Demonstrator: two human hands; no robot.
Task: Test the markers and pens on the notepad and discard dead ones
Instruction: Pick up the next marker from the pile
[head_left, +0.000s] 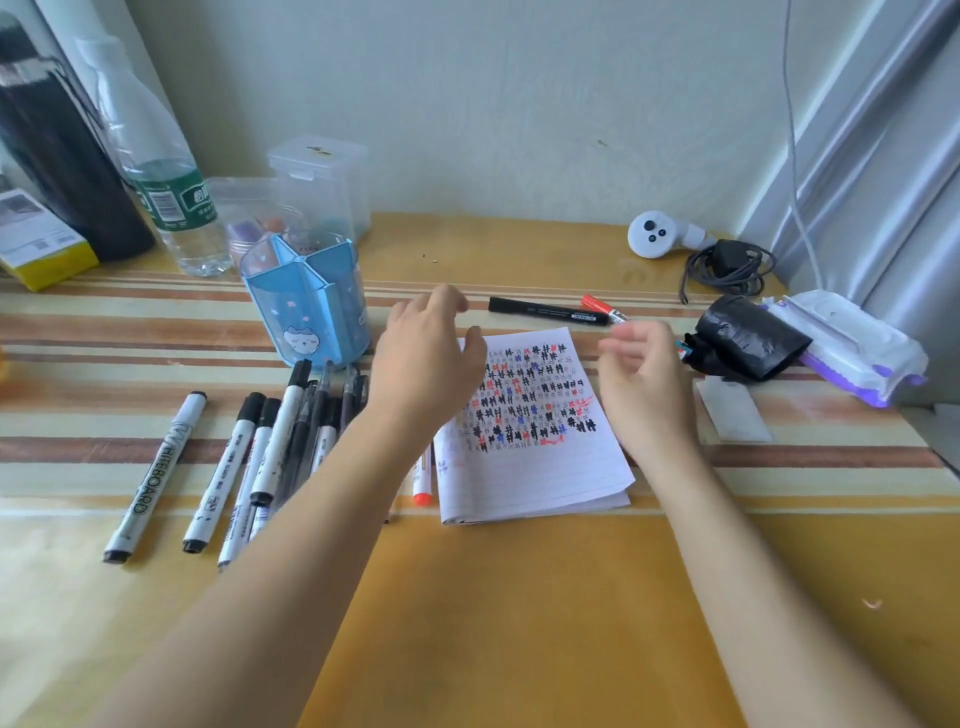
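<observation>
A lined notepad (540, 467) lies at the table's middle, covered in black, red and blue test marks. My left hand (428, 358) hovers over its upper left corner with fingers spread and holds nothing. My right hand (641, 376) hovers at the pad's right edge, fingers loosely curled and empty. A black marker (545, 310) and a red-capped marker (605, 307) lie just beyond the pad. Several whiteboard markers and pens (270, 447) lie in a heap left of the pad. An orange-tipped marker (422, 480) sits by the pad's left edge.
A blue pen holder (311, 312) stands left of the pad, with clear plastic boxes (322, 187) and a water bottle (166, 192) behind it. At right are a black bag (748, 338), a wipes pack (852, 348), a white controller (657, 234) and a coiled cable (727, 267).
</observation>
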